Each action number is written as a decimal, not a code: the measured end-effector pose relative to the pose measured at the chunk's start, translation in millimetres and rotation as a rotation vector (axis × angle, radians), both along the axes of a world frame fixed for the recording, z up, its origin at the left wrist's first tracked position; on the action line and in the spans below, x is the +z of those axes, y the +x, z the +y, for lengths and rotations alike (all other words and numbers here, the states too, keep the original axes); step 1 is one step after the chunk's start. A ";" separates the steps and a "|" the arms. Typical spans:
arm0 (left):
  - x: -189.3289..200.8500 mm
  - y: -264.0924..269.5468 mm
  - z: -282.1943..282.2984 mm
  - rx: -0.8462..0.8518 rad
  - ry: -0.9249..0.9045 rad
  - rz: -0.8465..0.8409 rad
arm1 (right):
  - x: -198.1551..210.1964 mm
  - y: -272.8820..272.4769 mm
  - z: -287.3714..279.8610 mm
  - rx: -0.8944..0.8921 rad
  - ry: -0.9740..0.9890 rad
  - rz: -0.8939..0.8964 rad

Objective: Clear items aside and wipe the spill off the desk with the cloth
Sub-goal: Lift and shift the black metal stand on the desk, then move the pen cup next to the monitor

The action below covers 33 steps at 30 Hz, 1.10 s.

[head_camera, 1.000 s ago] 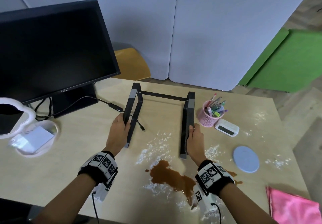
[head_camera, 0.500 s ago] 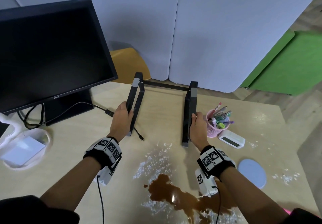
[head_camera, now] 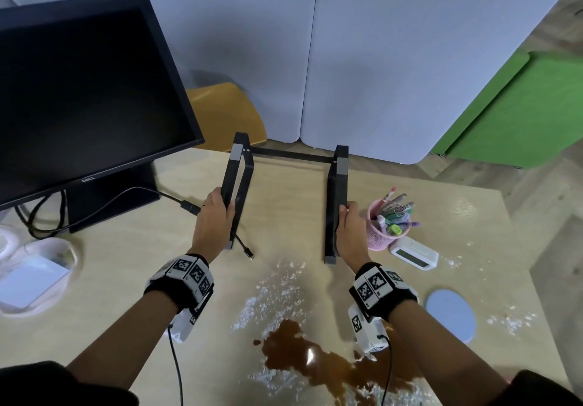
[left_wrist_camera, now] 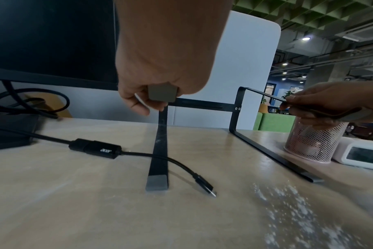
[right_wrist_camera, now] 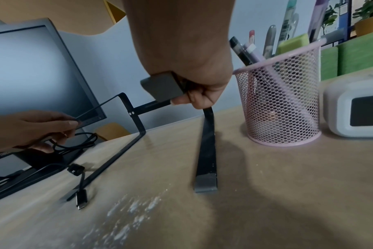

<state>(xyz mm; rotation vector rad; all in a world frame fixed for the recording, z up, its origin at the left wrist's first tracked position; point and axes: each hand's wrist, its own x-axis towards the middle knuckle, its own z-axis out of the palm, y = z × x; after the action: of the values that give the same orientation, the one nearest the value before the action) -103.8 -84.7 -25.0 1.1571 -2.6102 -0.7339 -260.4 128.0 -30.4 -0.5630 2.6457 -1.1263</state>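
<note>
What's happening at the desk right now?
A person grips a black laptop stand by its two top rails, left hand on one side, right hand on the other, at the far part of the desk. The brown spill and white powder are not yet wiped. No cloth shows in these views.

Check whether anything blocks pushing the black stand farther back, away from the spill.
Both hands, left hand and right hand, grip the black stand. Nothing visible lies behind it, but its rear crossbar already reaches the desk edge. The black cable crosses its left foot.
</note>
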 end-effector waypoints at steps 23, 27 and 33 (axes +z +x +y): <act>34.7 -21.6 117.7 -0.469 -0.215 -0.058 | 44.6 -50.5 99.5 -0.044 0.269 0.238; 34.4 -17.2 127.6 -0.468 -0.184 -0.088 | 38.3 -66.1 99.5 0.042 0.228 0.038; 35.3 -6.0 130.2 -0.450 -0.204 -0.086 | 30.2 -65.9 93.4 0.100 0.054 0.009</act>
<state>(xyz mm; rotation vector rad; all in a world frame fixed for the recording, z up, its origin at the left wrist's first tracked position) -109.9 45.5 10.2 0.5600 -2.9710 -0.4781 -326.3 221.4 -0.2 -0.6831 2.6143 -1.0227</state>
